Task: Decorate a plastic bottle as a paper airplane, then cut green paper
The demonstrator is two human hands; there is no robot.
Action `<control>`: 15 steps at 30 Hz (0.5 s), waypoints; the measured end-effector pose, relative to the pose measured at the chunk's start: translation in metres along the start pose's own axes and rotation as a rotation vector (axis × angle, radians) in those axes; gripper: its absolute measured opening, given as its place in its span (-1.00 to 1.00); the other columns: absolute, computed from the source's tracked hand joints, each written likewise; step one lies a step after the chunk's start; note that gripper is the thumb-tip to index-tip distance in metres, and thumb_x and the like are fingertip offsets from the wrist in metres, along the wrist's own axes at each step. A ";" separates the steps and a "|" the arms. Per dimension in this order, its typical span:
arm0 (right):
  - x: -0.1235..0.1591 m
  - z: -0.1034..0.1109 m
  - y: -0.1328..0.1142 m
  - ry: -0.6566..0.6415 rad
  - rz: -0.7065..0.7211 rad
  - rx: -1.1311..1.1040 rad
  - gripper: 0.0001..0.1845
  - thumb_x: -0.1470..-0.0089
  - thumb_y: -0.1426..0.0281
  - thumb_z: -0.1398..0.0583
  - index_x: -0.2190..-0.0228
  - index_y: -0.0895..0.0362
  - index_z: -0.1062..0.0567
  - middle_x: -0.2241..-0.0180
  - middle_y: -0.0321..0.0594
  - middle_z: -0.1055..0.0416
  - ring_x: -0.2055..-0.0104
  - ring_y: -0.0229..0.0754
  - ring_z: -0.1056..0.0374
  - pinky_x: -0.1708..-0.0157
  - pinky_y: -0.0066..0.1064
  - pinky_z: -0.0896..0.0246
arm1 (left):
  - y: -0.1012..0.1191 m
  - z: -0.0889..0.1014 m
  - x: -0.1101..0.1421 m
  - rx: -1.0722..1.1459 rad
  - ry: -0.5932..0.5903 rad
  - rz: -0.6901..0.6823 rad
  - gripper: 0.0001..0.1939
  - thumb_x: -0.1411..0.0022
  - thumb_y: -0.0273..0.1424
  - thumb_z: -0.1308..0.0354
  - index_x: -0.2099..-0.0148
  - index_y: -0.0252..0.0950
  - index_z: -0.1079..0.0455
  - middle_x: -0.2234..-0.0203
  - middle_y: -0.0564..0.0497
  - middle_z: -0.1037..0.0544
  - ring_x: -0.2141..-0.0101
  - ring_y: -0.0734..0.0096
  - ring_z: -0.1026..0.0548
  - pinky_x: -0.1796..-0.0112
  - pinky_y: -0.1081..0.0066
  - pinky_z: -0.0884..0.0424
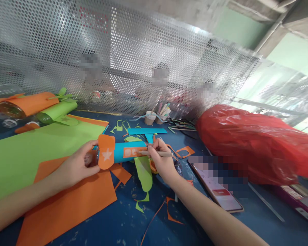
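Observation:
A plastic bottle wrapped in blue paper lies on its side, built up like a toy plane. My left hand is closed around its clear end, at the left. Just beside those fingers, an orange paper propeller with a white star covers that end. Pinched in my right hand is a pale marker. Its tip meets an orange paper strip with white rounded marks on the bottle's side. A green paper wing slants down below, and a blue paper tail stands at the far end.
Green sheets and an orange sheet cover the left. Two finished bottle planes, one orange, one green, lie behind. Cups hold pens. A phone and a red plastic bag sit right, before a perforated metal panel.

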State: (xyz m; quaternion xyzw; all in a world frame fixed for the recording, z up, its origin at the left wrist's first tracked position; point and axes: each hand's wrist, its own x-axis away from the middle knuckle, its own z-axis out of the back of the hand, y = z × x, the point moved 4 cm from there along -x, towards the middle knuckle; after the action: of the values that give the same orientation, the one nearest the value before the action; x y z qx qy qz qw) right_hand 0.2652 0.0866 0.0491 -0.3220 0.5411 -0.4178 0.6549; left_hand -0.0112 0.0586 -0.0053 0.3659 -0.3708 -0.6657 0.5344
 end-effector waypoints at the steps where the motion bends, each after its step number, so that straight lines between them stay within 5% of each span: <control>1: 0.000 0.000 0.000 -0.001 -0.003 -0.005 -0.71 -0.02 0.34 -0.17 0.58 0.02 -0.13 0.63 -0.45 -0.05 0.56 -0.28 0.02 0.53 -0.41 0.05 | 0.001 0.000 0.000 -0.001 0.002 0.008 -0.18 -0.07 -0.11 -0.23 -0.31 -0.18 -0.03 0.03 -0.11 -0.61 0.07 0.03 -0.59 0.14 0.21 -0.51; 8: -0.001 0.000 -0.002 -0.017 0.029 0.057 -0.70 -0.02 0.36 -0.17 0.60 0.02 -0.13 0.61 -0.42 -0.04 0.53 -0.26 -0.01 0.53 -0.41 0.03 | -0.005 0.000 -0.002 0.022 0.051 -0.009 -0.21 -0.01 -0.12 -0.23 -0.27 -0.04 -0.07 0.06 -0.03 -0.63 0.10 0.02 -0.61 0.13 0.19 -0.53; 15: 0.000 -0.001 -0.003 -0.009 0.042 0.035 -0.71 -0.02 0.35 -0.15 0.60 0.02 -0.13 0.61 -0.42 -0.06 0.54 -0.26 -0.03 0.52 -0.41 0.00 | -0.001 0.000 -0.001 0.029 0.026 0.017 -0.16 -0.03 -0.14 -0.26 -0.30 -0.21 -0.04 -0.02 -0.16 -0.59 0.05 0.03 -0.59 0.05 0.19 -0.50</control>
State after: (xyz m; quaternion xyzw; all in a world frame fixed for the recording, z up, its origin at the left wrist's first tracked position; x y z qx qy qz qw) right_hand 0.2636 0.0857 0.0514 -0.3008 0.5375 -0.4119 0.6715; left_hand -0.0117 0.0597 -0.0060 0.3790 -0.3763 -0.6508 0.5396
